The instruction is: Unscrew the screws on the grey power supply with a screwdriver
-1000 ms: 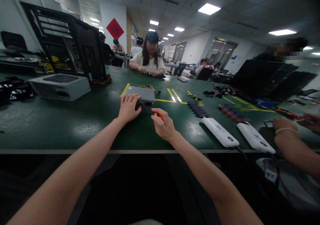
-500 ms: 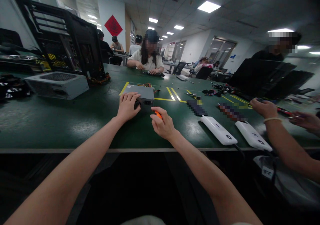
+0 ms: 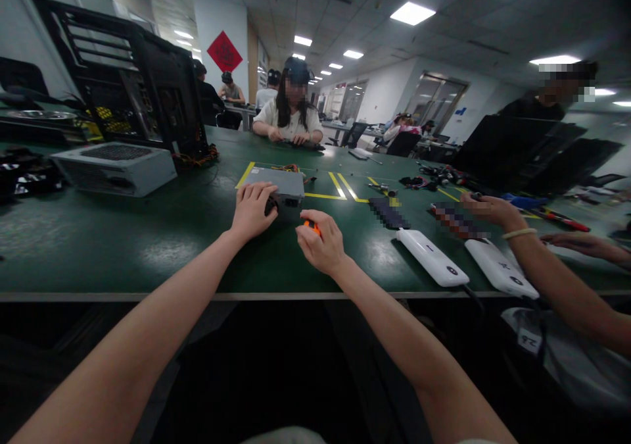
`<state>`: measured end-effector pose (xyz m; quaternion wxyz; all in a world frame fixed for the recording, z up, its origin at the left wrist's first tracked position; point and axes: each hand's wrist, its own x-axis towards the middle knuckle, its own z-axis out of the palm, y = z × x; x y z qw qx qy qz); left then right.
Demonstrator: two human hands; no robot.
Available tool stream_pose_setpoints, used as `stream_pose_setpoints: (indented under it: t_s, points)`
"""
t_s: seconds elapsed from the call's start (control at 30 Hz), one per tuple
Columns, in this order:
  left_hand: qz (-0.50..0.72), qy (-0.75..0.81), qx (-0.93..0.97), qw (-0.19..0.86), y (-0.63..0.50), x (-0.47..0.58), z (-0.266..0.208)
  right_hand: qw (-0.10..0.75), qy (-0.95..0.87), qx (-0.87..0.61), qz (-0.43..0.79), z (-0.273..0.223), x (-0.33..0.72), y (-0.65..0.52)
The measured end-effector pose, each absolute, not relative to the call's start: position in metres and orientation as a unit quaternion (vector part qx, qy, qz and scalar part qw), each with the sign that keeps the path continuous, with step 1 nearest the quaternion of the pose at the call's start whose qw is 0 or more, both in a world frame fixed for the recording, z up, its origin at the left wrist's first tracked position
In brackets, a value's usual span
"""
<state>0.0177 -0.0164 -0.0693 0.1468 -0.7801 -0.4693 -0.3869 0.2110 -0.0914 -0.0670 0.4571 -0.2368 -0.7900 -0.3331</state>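
A small grey computer power supply [image 3: 280, 182] lies on the green table in front of me, its socket end facing right and coloured wires behind it. My left hand [image 3: 253, 208] grips its near left part, fingers over the top and thumb down by the dark fan opening on the near side. Just right of the unit and apart from it, my right hand [image 3: 320, 239] is closed around an orange-and-black tool handle [image 3: 311, 225]. The fingers hide most of that tool, and I cannot make out its tip.
At left stand a larger power supply [image 3: 116, 168] and a black computer case [image 3: 128, 82]. Two white power banks [image 3: 434, 258] lie at right near the table edge. A neighbour's hand [image 3: 495, 210] reaches over the table there. Another person [image 3: 290, 112] works across the table.
The orange handle has turned a little in my right hand, showing more black. My left hand and the power supply have stayed put. The neighbour's hand at right has moved left.
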Motion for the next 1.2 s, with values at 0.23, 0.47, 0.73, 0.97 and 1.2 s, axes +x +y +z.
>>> stream_pose_setpoints:
  t_s: [0.23, 0.47, 0.73, 0.97, 1.2]
  points:
    - [-0.380, -0.473, -0.781, 0.146, -0.0176, 0.0179, -0.0684, 0.463, -0.793, -0.236, -0.318, -0.0697, 0.2122, -0.0893]
    - [-0.382, -0.472, -0.781, 0.147, -0.0177, 0.0177, -0.0684, 0.468, -0.782, -0.251, -0.326, -0.0658, 0.2093, -0.0919]
    - [-0.378, -0.478, -0.779, 0.144, -0.0174, 0.0179, -0.0685, 0.476, -0.798, -0.230, -0.290, -0.0675, 0.2101, -0.0909]
    - [-0.383, -0.474, -0.781, 0.137, -0.0178, 0.0174, -0.0680, 0.475, -0.790, -0.239, -0.304, -0.0656, 0.2116, -0.0921]
    - [-0.380, -0.477, -0.780, 0.141, -0.0184, 0.0178, -0.0678, 0.486, -0.799, -0.227, -0.272, -0.0648, 0.2096, -0.0916]
